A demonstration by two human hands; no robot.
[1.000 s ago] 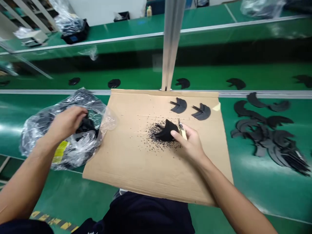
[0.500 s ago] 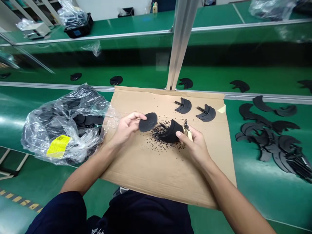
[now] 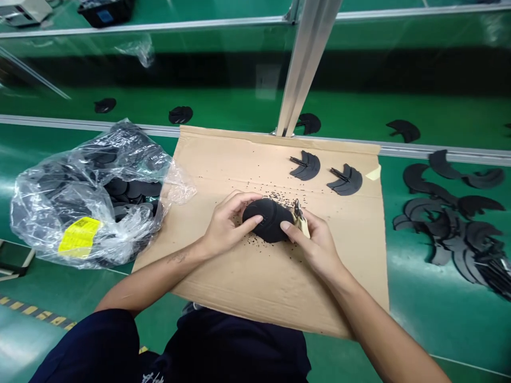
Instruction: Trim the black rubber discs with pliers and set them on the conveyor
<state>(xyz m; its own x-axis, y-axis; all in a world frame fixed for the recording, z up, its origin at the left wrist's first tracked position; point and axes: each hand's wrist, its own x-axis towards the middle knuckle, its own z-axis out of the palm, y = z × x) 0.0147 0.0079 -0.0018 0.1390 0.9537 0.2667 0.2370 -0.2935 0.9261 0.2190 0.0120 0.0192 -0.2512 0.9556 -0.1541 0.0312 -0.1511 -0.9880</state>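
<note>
A bag (image 3: 43, 197) of black discs (image 3: 138, 189) lies on the worktop (image 3: 35, 146). The left hand (image 3: 225, 226) has its fingers pinching one disc (image 3: 251, 208) over the cardboard (image 3: 223, 282), against a curved part (image 3: 278, 221). Below are scattered bits (image 3: 257, 240). The right hand (image 3: 317, 242) has its fingers gripping that part plus pliers (image 3: 304, 225). Beyond, two similar parts (image 3: 349, 182) rest on the cardboard; farther right, a pile (image 3: 451, 229) sits on the worktop.

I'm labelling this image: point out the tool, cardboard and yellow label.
Tool (image 3: 304, 227), head view: on its pale handle.
Cardboard (image 3: 247, 290), head view: bare part near the person.
Yellow label (image 3: 80, 237), head view: middle of its face.
</note>
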